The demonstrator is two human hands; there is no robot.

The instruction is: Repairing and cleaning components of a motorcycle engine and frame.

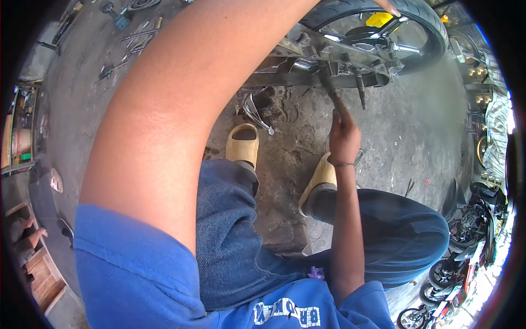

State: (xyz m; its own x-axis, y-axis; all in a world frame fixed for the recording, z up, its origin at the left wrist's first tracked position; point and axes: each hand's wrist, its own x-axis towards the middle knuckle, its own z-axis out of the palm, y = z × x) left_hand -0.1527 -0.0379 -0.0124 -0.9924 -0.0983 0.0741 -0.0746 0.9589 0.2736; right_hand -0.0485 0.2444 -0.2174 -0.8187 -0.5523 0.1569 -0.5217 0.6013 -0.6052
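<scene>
A motorcycle wheel (436,41) with a black tyre stands at the top, beside a dirty metal swingarm (378,63) with a bolt-like rod (359,88) sticking out of it. My left arm reaches across the upper left and passes out of view. Of my left hand (388,6) only a finger or two show at the top edge, hooked over the tyre onto the rim; the rest is cut off. My right hand (344,137) is closed round the handle of a dark, slim tool (330,85). Its blurred far end meets the swingarm's near side, and its exact kind cannot be made out.
Silver metal parts (256,115) lie on the stained floor below the swingarm. Loose hand tools (143,37) and a power drill (116,16) are at upper left. Several motorcycles (466,236) line the right. Another person's hand (37,237) shows at far left by a wooden box (46,277).
</scene>
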